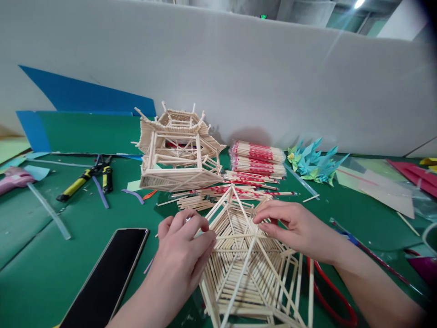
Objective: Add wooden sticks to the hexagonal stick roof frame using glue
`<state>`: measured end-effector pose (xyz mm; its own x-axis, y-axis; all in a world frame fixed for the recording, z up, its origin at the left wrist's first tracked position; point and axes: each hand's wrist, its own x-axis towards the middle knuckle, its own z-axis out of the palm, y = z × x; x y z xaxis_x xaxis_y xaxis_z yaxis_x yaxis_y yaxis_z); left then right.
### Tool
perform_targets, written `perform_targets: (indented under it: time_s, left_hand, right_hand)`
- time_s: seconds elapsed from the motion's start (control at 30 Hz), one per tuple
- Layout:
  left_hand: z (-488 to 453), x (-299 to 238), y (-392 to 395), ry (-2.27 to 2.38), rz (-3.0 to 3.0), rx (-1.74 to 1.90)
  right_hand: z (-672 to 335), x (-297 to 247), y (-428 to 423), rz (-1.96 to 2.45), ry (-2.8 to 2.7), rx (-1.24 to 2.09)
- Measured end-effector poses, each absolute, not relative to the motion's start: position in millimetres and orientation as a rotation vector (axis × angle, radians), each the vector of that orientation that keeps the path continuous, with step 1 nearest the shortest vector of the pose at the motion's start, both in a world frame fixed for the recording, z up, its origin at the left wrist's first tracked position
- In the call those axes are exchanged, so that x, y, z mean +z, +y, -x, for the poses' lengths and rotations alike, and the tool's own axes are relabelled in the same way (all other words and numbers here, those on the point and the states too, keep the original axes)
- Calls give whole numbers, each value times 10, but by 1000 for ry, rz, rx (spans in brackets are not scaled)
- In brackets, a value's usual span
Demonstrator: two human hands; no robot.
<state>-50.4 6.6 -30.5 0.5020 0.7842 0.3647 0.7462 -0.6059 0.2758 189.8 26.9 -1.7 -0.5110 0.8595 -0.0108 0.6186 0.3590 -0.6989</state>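
A roof-like model of pale wooden sticks (235, 282), built as a many-sided frame with slanting ribs over rows of sticks, stands in front of me. My left hand (186, 250), a ring on one finger, is closed with thumb and fingers at the model's left upper edge. On the other side, my right hand (297, 225) pinches near the joint where slanting sticks meet; its fingertips touch the frame. Behind it is a tiered stick pavilion (180, 155). Loose sticks (194, 202) lie between the two models.
Red-banded stick bundles (257, 159) and a folded paper plant (317, 159) line the back wall. Yellow-handled pliers (78, 184), a pink glue gun (17, 181) and a phone (109, 273) lie left. A red handle loop (332, 296) sits under my right forearm.
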Motion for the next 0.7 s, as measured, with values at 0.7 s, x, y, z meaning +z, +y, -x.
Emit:
perform_targets:
  time_s: [0.7]
  left_hand:
    - [482,-333,66,1329,-2573,695]
  right_hand:
    - [-1903,-34,279,1312,-2324,904]
